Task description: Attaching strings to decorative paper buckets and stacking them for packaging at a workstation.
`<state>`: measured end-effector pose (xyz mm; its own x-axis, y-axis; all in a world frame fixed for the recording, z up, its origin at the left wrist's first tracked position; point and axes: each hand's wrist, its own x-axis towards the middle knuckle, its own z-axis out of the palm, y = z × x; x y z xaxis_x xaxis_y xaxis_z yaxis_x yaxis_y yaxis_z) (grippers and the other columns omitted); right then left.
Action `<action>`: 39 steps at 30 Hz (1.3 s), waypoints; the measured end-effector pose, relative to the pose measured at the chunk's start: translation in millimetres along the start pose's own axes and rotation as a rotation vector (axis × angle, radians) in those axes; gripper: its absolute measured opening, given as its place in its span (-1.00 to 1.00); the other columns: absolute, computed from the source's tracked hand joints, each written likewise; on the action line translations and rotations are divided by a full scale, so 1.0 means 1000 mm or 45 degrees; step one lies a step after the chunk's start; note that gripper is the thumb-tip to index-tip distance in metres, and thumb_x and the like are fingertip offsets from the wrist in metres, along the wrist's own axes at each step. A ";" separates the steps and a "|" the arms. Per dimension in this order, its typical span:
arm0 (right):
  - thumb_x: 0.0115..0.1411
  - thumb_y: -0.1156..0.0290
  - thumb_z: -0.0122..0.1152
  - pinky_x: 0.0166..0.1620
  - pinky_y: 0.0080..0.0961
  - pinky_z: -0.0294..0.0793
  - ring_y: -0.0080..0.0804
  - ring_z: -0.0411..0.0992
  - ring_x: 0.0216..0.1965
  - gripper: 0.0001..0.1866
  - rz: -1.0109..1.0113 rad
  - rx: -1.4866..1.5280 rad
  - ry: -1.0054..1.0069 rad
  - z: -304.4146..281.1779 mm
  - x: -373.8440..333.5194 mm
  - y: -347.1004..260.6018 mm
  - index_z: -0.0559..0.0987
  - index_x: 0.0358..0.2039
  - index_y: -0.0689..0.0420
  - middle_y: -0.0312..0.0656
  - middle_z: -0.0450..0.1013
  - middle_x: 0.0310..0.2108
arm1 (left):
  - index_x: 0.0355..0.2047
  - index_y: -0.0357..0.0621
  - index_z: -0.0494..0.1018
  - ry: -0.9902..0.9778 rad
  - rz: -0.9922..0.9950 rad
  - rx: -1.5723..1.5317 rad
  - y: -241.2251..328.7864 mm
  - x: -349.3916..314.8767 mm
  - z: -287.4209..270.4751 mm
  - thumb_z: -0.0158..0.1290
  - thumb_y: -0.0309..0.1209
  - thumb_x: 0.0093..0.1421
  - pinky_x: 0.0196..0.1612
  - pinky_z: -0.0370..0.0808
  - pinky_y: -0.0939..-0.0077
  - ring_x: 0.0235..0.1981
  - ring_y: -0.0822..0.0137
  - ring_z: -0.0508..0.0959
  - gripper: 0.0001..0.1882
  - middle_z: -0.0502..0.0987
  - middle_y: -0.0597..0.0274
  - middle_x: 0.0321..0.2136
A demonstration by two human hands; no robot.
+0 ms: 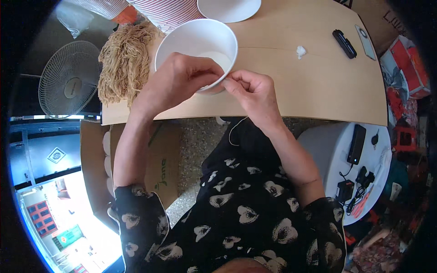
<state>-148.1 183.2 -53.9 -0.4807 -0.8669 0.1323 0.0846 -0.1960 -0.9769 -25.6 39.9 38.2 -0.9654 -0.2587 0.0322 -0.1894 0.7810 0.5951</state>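
Observation:
A large white paper tub tilts on the table in front of me, its open mouth toward me. My left hand reaches across the mouth, its thumb and fingers closed at the near right part of the rim. Against the same stretch of rim, my right hand pinches from the outside, fingertips almost meeting the left ones. Whether a small scrap sits between the fingertips, I cannot make out. Left of the tub lies a bundle of tan, string-like strands. Behind it stand nested, striped tubs.
A white round lid or dish lies at the table's far edge. To the right are a crumpled white scrap, a black folding tool and a pale flat device. A fan stands left; an opened carton sits below the table.

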 end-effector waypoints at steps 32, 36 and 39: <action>0.23 0.46 0.28 -0.42 -0.79 0.30 -0.76 0.35 -0.48 -0.85 -0.239 -0.127 0.111 -0.027 0.011 -0.036 0.61 -0.23 0.26 -0.38 0.50 -0.46 | 0.10 -0.12 0.40 0.373 0.511 -0.027 0.000 0.023 0.027 0.20 -0.54 0.10 -0.11 0.52 0.27 -0.22 0.14 0.63 -0.48 0.63 0.14 -0.26; 0.25 0.44 0.25 -0.39 -0.76 0.29 -0.74 0.32 -0.46 -0.82 -0.218 -0.130 0.129 -0.030 0.009 -0.037 0.61 -0.19 0.26 -0.38 0.48 -0.44 | -0.03 -0.15 0.48 0.325 0.374 -0.187 0.004 0.023 0.033 0.19 -0.53 0.10 -0.35 0.50 0.43 -0.43 0.28 0.58 -0.62 0.62 0.19 -0.37; 0.28 0.43 0.22 -0.44 -0.77 0.28 -0.75 0.29 -0.52 -0.85 -0.238 -0.150 0.084 -0.028 0.009 -0.041 0.58 -0.24 0.25 -0.42 0.43 -0.54 | -0.08 -0.14 0.49 0.334 0.375 -0.086 0.007 0.024 0.032 0.19 -0.53 0.10 -0.45 0.47 0.48 -0.53 0.34 0.52 -0.66 0.60 0.20 -0.42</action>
<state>-180.6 196.1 -17.8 -0.5345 -0.7880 0.3056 -0.1119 -0.2924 -0.9497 -56.0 57.5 17.9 -0.8965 -0.1726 0.4081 0.1093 0.8065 0.5811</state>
